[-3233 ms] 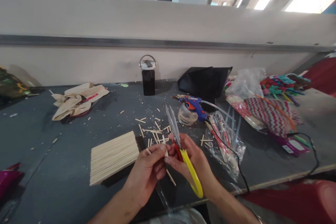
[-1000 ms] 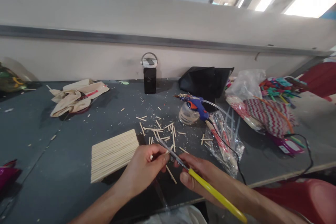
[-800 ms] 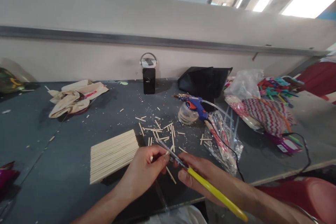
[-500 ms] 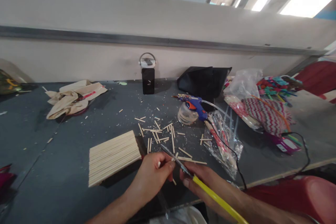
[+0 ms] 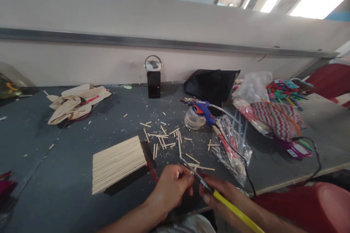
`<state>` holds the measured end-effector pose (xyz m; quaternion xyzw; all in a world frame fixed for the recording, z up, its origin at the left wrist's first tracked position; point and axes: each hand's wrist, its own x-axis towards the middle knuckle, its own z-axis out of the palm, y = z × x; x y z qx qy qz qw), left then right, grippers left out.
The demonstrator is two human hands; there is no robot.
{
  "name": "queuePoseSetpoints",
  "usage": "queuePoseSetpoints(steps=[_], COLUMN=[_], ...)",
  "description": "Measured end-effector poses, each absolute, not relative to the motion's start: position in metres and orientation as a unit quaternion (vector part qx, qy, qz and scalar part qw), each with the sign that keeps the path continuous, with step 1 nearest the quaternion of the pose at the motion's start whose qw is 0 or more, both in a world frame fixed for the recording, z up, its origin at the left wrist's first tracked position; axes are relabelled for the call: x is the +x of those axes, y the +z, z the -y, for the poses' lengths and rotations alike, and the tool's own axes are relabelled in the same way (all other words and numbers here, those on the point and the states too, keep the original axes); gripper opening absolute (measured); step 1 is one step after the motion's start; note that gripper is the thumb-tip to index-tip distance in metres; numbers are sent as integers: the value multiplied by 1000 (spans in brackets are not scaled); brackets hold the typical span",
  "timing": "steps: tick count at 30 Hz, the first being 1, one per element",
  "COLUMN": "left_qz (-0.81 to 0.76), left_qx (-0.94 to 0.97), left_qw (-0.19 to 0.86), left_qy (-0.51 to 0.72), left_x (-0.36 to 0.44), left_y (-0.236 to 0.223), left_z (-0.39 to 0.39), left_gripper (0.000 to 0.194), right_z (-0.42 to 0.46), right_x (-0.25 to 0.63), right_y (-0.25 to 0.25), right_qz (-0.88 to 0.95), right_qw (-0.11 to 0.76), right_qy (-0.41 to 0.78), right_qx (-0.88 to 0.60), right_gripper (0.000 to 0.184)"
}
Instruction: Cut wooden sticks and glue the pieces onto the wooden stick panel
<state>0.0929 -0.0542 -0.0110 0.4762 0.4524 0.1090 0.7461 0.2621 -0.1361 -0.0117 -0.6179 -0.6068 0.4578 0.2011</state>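
Note:
My left hand [image 5: 171, 188] is closed in a pinch on a short wooden stick [image 5: 178, 175] near the table's front edge. My right hand [image 5: 222, 195] grips yellow-handled scissors [image 5: 203, 183], whose blades point up-left and meet the stick at my left fingertips. A flat mat of wooden sticks joined side by side [image 5: 118, 162] lies just left of my hands. Several cut stick pieces [image 5: 166, 138] are scattered on the dark table [image 5: 54, 174] beyond my hands.
A blue glue gun [image 5: 202, 110] rests by a tape roll [image 5: 193, 121], its black cord running to the table edge. A clear bag of sticks [image 5: 231, 145] lies right of my hands. A black phone stand [image 5: 153, 80], crumpled cloth [image 5: 73, 102] and colourful craft supplies [image 5: 273, 109] sit farther back.
Both hands have come down and toward the front edge, shifting right. The scissors, upright 3.2 s ago, now lie low and slanted. More stick pieces lie on the table.

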Motion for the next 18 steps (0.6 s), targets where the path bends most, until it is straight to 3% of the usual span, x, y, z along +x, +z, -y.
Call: queuePoseSetpoints(steps=[6,15,18], left_qz=[-452,-449,-413], left_qx=[496,449,444], left_qw=[732,760,778], left_qy=[115,140,164], left_x=[90,87,81], left_y=[-5,-8,-2], left_z=[52,49,42], left_gripper=[22,21,25], right_z=[130,131,128], right_x=[260,255,262], right_y=[-4,-8,-5], right_qz=[586,560,565], right_qw=[199,204,153], right_qy=[476,483,498], right_qx=[-625,-642,-640], right_gripper=[13,21,21])
